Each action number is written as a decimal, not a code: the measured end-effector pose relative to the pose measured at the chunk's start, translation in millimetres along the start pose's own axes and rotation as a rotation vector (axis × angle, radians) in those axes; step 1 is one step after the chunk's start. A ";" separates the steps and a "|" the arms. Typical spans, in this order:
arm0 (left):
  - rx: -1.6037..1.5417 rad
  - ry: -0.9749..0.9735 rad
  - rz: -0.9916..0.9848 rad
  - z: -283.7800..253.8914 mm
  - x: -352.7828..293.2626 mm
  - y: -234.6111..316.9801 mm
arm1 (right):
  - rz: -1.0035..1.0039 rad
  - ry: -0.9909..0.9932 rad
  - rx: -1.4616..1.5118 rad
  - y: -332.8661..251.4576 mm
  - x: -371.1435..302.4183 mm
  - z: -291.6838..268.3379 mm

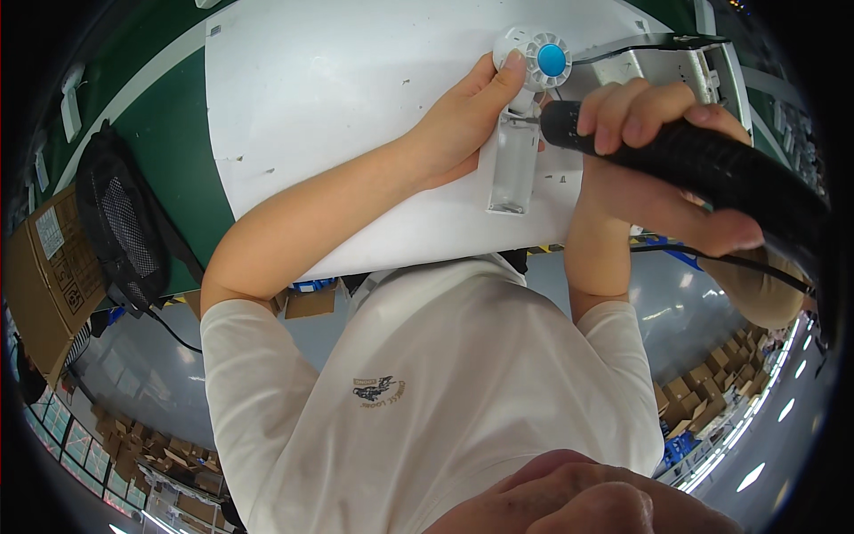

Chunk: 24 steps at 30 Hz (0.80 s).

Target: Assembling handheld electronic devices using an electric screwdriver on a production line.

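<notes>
My left hand grips a white plastic device near the back right of the white table, its thumb on the round head. The head looks like a small fan, a spoked white ring around a bright blue disc. A pale hollow handle extends from it toward me. My right hand is wrapped around a black electric screwdriver, held almost level and pointing left. Its thin bit reaches the upper end of the handle; whether it sits in a screw is too small to tell.
A metal fixture with a black cable stands at the table's back right. Small screws lie on the white tabletop beside the handle. To the left are a black mesh bag and a cardboard box.
</notes>
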<state>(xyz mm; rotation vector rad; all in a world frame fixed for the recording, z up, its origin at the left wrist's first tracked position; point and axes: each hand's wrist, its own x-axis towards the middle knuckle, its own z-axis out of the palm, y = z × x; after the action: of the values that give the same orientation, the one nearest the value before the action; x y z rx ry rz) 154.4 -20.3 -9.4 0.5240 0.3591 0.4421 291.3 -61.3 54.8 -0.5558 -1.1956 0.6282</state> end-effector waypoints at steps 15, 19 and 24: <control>-0.006 0.026 -0.013 -1.3 2.9 1.6 | -0.006 -0.066 0.173 25.6 7.2 14.9; 0.070 -0.030 0.016 5.9 3.6 1.5 | 0.057 -0.042 0.006 7.7 2.6 24.0; 0.083 0.053 -0.047 5.7 3.7 2.7 | 0.039 0.058 -0.220 -15.6 -8.1 14.1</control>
<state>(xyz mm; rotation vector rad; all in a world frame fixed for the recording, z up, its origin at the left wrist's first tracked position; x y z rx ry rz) 159.2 -18.7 -4.1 0.5843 0.4414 0.3971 278.1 -77.1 64.0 -0.7794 -1.2091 0.5129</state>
